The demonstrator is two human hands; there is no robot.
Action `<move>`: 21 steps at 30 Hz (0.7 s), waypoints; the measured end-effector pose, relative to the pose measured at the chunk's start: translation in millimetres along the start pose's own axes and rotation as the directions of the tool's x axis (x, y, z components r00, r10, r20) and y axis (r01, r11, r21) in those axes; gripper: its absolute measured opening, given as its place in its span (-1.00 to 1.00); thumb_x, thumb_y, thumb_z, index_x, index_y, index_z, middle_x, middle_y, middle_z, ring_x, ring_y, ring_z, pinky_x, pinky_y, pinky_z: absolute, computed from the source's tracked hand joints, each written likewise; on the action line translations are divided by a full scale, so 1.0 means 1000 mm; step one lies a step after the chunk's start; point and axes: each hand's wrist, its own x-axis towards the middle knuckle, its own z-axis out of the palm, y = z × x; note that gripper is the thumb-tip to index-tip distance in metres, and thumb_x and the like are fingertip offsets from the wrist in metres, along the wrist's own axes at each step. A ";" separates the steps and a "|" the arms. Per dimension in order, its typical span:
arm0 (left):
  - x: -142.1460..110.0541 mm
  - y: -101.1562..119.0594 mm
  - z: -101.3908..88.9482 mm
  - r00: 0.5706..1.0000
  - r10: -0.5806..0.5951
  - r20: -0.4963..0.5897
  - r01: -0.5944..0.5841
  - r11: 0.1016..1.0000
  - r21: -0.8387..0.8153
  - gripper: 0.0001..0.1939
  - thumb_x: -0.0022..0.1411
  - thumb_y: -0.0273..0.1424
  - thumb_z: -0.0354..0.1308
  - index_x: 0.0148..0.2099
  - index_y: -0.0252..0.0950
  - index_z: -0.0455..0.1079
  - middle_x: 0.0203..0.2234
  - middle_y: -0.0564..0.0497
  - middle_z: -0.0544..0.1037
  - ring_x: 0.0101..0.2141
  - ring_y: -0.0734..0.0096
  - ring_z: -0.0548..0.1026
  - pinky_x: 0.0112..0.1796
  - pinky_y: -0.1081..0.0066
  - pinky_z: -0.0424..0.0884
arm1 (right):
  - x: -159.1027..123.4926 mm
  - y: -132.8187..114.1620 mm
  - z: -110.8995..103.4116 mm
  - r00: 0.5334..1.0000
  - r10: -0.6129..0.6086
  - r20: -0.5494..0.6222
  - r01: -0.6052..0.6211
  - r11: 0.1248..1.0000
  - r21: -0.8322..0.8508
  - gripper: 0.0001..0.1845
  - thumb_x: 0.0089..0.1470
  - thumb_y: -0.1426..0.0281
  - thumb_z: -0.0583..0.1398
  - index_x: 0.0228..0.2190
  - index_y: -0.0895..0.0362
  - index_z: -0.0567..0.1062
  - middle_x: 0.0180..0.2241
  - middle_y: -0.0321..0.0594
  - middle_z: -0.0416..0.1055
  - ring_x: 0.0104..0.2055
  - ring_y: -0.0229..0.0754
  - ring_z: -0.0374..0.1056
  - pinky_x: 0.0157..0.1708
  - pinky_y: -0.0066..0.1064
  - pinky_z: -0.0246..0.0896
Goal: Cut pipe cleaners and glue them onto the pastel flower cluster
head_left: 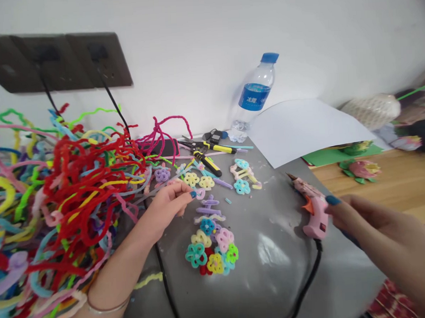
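My left hand (173, 199) is closed in a pinch, with a small lilac pipe-cleaner loop (200, 194) at its thumb and fingertip. Just below lies a purple pipe-cleaner piece (208, 210), joined to or touching a cluster of colourful pipe-cleaner flowers (215, 263). Yellow flowers (206, 182) and a purple flower (162, 174) lie beyond the hand. On the right, a pink hot glue gun (317, 213) rests on the grey table, nozzle pointing away to the left. My right hand (384, 240) is at its handle, thumb tip against or very near it, fingers not wrapped round it.
A large heap of pipe cleaners (74, 185) covers the left side. Yellow-black pliers (207, 161), a tilted water bottle (253, 93) and white paper (303, 125) are along the wall. The glue gun's cord (308, 287) runs toward me. Another flower piece (242, 176) lies mid-table.
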 end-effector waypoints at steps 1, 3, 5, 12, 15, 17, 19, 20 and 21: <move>0.000 -0.001 0.000 1.000 0.002 0.011 -0.002 1.000 0.001 -0.76 -0.03 -0.25 0.23 -0.45 -0.26 0.27 -0.62 0.23 0.23 -0.62 0.64 0.15 -0.52 0.48 0.00 | 0.001 -0.018 0.004 0.999 -0.029 0.031 0.024 0.989 0.146 -0.59 0.18 -0.01 0.16 -0.49 0.01 0.50 -0.60 -0.17 0.41 -0.56 -0.09 0.37 -0.55 -0.32 0.21; -0.001 -0.002 -0.001 0.999 0.004 0.039 -0.005 1.000 0.007 -0.76 -0.02 -0.24 0.24 -0.45 -0.27 0.28 -0.60 0.21 0.24 -0.60 0.64 0.16 -0.52 0.47 0.01 | 0.004 -0.054 0.017 0.992 -0.127 0.017 0.109 0.907 0.408 -0.67 0.14 0.02 0.25 -0.38 0.03 0.51 -0.56 -0.21 0.38 -0.56 -0.14 0.30 -0.57 -0.34 0.16; -0.002 -0.002 0.000 0.998 -0.004 0.066 0.003 1.000 0.017 -0.76 -0.01 -0.23 0.24 -0.45 -0.27 0.29 -0.60 0.22 0.23 -0.60 0.63 0.15 -0.52 0.46 0.01 | 0.007 -0.083 0.035 0.962 -0.268 0.050 0.202 0.823 0.530 -0.74 0.13 0.12 0.28 -0.33 0.05 0.53 -0.53 -0.26 0.36 -0.54 -0.19 0.24 -0.57 -0.37 0.11; -0.004 0.003 0.002 0.993 0.023 0.119 -0.029 0.999 0.044 -0.81 0.00 -0.25 0.19 -0.45 -0.25 0.30 -0.64 0.24 0.19 -0.59 0.59 0.11 -0.52 0.44 0.01 | 0.018 -0.127 0.074 0.861 -0.462 0.212 0.272 0.771 0.576 -0.87 0.15 0.31 0.21 -0.34 0.09 0.54 -0.53 -0.35 0.34 -0.52 -0.26 0.21 -0.52 -0.40 0.07; -0.005 0.005 0.002 0.993 0.036 0.110 -0.041 0.998 0.049 -0.84 -0.01 -0.27 0.17 -0.44 -0.25 0.32 -0.64 0.24 0.20 -0.59 0.58 0.12 -0.52 0.44 0.02 | 0.019 -0.131 0.076 0.849 -0.471 0.239 0.275 0.780 0.562 -0.87 0.14 0.32 0.20 -0.38 0.09 0.52 -0.55 -0.37 0.31 -0.53 -0.27 0.19 -0.54 -0.41 0.02; -0.005 0.005 0.003 0.993 0.035 0.110 -0.040 0.998 0.047 -0.84 -0.03 -0.27 0.17 -0.44 -0.25 0.32 -0.64 0.25 0.20 -0.59 0.58 0.12 -0.52 0.44 0.01 | 0.018 -0.133 0.076 0.850 -0.458 0.260 0.262 0.796 0.546 -0.86 0.14 0.31 0.19 -0.38 0.10 0.51 -0.57 -0.38 0.29 -0.54 -0.27 0.17 -0.55 -0.41 -0.01; -0.005 0.006 0.003 0.992 0.040 0.116 -0.046 0.998 0.048 -0.83 -0.03 -0.27 0.17 -0.44 -0.25 0.33 -0.64 0.24 0.20 -0.59 0.58 0.13 -0.52 0.44 0.01 | 0.018 -0.133 0.076 0.852 -0.439 0.286 0.241 0.813 0.530 -0.84 0.14 0.29 0.19 -0.37 0.09 0.51 -0.59 -0.39 0.28 -0.55 -0.27 0.16 -0.55 -0.41 -0.03; -0.005 0.006 0.004 0.992 0.045 0.116 -0.051 0.997 0.049 -0.83 -0.02 -0.26 0.17 -0.45 -0.25 0.33 -0.64 0.24 0.21 -0.59 0.58 0.13 -0.52 0.44 0.02 | 0.018 -0.133 0.076 0.852 -0.428 0.300 0.229 0.822 0.522 -0.84 0.14 0.27 0.19 -0.36 0.09 0.51 -0.59 -0.39 0.27 -0.55 -0.27 0.16 -0.55 -0.40 -0.03; -0.005 0.007 0.004 0.992 0.048 0.116 -0.055 0.997 0.050 -0.83 -0.02 -0.26 0.18 -0.45 -0.25 0.33 -0.64 0.24 0.21 -0.59 0.58 0.14 -0.51 0.44 0.02 | 0.018 -0.133 0.077 0.853 -0.417 0.315 0.215 0.830 0.515 -0.83 0.14 0.26 0.19 -0.36 0.09 0.51 -0.58 -0.39 0.27 -0.54 -0.26 0.16 -0.54 -0.40 -0.03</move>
